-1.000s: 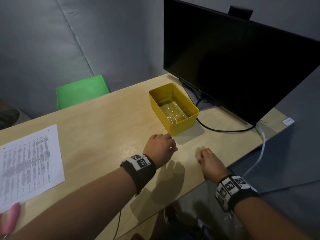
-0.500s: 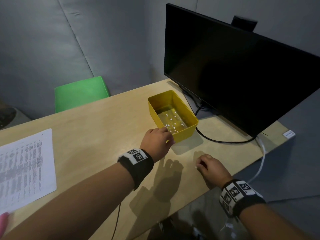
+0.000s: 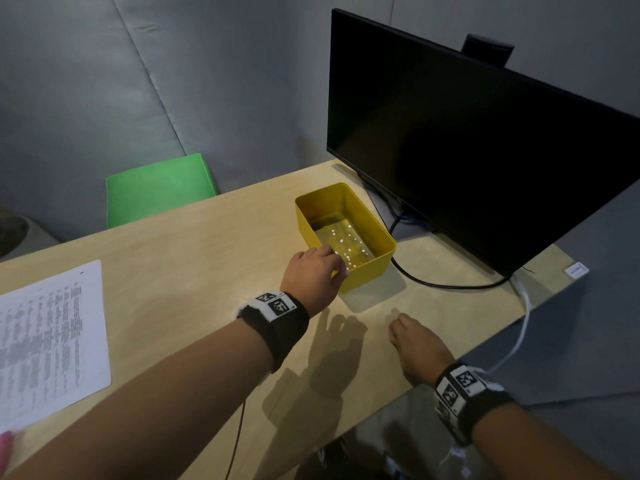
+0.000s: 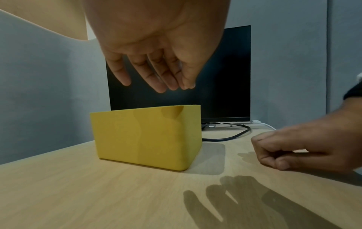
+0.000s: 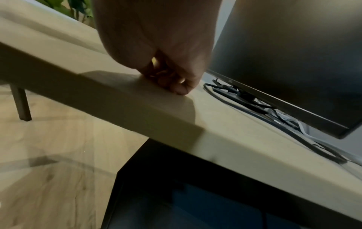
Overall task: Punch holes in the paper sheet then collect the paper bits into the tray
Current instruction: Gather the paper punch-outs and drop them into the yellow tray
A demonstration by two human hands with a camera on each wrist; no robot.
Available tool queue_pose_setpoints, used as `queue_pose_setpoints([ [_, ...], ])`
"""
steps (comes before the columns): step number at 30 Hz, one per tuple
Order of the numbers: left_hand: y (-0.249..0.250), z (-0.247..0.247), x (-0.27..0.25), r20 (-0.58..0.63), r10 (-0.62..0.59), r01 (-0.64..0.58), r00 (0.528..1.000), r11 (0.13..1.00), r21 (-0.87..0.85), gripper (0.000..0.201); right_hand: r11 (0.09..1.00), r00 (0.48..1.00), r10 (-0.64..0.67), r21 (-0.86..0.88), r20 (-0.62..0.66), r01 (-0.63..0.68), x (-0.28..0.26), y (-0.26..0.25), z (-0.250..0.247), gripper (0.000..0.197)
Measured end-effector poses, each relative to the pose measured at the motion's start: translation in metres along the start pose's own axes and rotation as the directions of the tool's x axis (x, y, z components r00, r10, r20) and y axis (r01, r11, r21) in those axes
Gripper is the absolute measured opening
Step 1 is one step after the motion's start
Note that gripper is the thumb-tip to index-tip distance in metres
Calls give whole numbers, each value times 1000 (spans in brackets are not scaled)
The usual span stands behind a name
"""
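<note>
The yellow tray (image 3: 367, 276) (image 4: 145, 136) stands on the wooden table (image 3: 190, 271) in front of the monitor, with several white paper bits (image 3: 346, 247) on its floor. My left hand (image 3: 337, 268) (image 4: 176, 88) hovers above the tray's near left corner with its fingers pointing down and fairly straight. Its thumb tip lies against the index fingertip, and no bit shows there. My right hand (image 3: 396, 327) (image 4: 270, 159) (image 5: 176, 88) rests curled on the table near the front edge, fingertips bunched on the wood. The printed paper sheet (image 3: 52, 341) lies far left.
A black monitor (image 3: 485, 150) stands close behind and to the right of the tray, and its black cable (image 3: 450, 285) loops over the table. A green chair (image 3: 159, 188) sits beyond the far edge. Part of a pink object (image 3: 5, 448) shows at the bottom left.
My left hand has moved forward from the table in front of the tray to above its near corner, and its fingers have uncurled. The right hand has stayed curled on the table.
</note>
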State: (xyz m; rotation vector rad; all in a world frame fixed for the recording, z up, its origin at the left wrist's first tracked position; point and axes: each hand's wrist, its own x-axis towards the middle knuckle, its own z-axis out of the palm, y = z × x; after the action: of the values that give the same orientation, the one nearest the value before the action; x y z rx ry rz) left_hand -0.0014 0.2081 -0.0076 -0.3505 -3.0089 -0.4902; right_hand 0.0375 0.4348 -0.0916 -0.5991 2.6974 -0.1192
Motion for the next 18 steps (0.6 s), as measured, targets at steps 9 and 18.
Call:
queue_pose_setpoints([
  [9,-3,1,11,-34,-33,32,999,999,-10,24,993,995,83,95,-64,-77,5,-11,-18,29],
  [18,0,-2,38,-24,-110,109,994,994,-16,24,912,933,26,391,-359,125,51,-23,-117,18],
])
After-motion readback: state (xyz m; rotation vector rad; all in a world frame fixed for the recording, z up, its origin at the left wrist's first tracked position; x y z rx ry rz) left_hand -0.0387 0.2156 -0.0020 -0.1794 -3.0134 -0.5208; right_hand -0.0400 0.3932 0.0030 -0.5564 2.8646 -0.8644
